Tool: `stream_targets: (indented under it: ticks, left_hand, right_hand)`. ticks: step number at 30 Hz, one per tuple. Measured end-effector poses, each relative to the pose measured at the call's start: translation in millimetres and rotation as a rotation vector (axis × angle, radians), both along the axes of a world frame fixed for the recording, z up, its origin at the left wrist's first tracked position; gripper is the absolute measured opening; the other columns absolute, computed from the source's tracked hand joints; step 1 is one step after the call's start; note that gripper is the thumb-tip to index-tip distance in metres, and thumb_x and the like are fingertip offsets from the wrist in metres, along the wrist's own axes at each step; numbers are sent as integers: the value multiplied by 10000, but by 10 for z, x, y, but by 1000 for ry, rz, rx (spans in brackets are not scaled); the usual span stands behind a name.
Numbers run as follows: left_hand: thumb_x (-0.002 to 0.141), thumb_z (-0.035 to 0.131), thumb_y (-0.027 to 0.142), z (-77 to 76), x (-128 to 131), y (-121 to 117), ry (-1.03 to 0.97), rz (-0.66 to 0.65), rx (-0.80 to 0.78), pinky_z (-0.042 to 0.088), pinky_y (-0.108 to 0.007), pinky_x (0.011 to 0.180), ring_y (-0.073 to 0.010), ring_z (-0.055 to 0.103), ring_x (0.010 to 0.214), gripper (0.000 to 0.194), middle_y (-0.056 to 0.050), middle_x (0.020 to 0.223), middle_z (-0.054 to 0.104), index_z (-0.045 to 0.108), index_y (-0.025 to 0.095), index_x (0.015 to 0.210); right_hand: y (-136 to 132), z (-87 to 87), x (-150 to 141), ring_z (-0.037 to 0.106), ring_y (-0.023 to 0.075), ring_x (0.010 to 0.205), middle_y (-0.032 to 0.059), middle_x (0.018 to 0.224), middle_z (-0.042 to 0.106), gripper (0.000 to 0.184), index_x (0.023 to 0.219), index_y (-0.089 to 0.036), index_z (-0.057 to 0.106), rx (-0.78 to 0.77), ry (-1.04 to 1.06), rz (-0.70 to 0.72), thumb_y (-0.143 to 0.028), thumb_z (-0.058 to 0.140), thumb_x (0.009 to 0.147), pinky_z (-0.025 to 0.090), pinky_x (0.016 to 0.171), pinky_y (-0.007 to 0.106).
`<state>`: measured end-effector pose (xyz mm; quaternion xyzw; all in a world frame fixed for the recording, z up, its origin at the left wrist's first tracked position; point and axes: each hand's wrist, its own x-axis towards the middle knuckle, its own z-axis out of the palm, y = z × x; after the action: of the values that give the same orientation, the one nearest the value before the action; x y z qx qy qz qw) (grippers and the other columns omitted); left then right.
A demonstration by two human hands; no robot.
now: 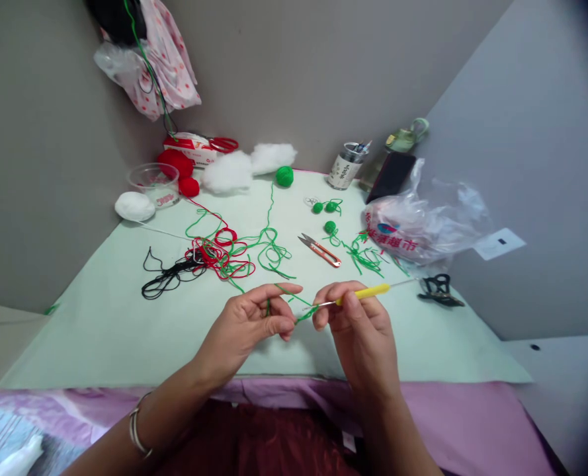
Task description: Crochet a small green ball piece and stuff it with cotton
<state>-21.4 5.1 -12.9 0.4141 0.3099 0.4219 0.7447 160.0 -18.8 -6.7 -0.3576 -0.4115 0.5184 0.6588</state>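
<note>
My right hand [360,330] is closed around the yellow handle of a crochet hook [368,293], whose metal tip points left. Green yarn [307,313] loops about the tip in a short worked strand. The other end of that strand is pinched between thumb and finger of my left hand [254,319]. Yarn also runs over my raised left index finger and between the fingers. From there it trails back to a tangle of red and green yarn [219,254]. Orange-handled thread snips [319,250] lie beyond my hands.
Behind are a green yarn ball [284,176], white stuffing [228,172], a red ball [188,187] and a clear tub [155,185]. Black cord [172,274] lies left. Small green crocheted balls [330,227], green scraps [366,258], a plastic bag [407,228] and a black claw clip [438,291] sit right.
</note>
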Motion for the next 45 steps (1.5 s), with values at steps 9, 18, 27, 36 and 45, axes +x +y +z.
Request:
stream_targets:
  ticks: [9, 18, 27, 36, 45]
  left_hand:
    - [859, 836, 210, 78, -104, 43, 90, -83, 53, 456, -244, 708, -96, 593, 703, 369, 46, 774, 671, 805, 262, 1224]
    - [1020, 674, 421, 66, -43, 16, 47, -98, 92, 512, -294, 896, -161, 687, 925, 339, -30, 954, 749, 784, 252, 1293]
    - [980, 702, 303, 59, 157, -73, -274, -160, -221, 574, -275, 780, -154, 704, 786, 296, -85, 941, 766, 815, 163, 1215]
    - [962, 757, 251, 32, 174, -70, -262, -119, -255, 565, -236, 765, -119, 686, 793, 290, -69, 956, 766, 803, 193, 1243]
    - [946, 778, 234, 48, 178, -74, -272, -102, -243, 548, -227, 754, -107, 681, 766, 250, -48, 926, 770, 816, 197, 1190]
  right_hand:
    - [-7, 30, 7, 671, 95, 631, 12, 830, 730, 189, 874, -212, 791, -8, 52, 23, -363, 739, 975, 559, 640, 222]
    - [-10, 20, -1, 685, 91, 666, 13, 858, 735, 194, 909, -206, 787, 63, 17, 21, -333, 686, 1015, 574, 660, 210]
    - [-86, -105, -9, 658, 116, 725, 25, 954, 745, 193, 1000, -236, 773, 175, -217, -79, -275, 596, 1067, 556, 690, 271]
    - [-106, -139, -15, 643, 110, 733, 12, 985, 742, 212, 1032, -251, 770, 209, -275, -131, -246, 564, 1081, 531, 699, 282]
    - [-109, -148, -42, 645, 125, 729, 24, 955, 738, 211, 1016, -242, 771, 214, -299, -157, -215, 568, 1068, 542, 690, 297]
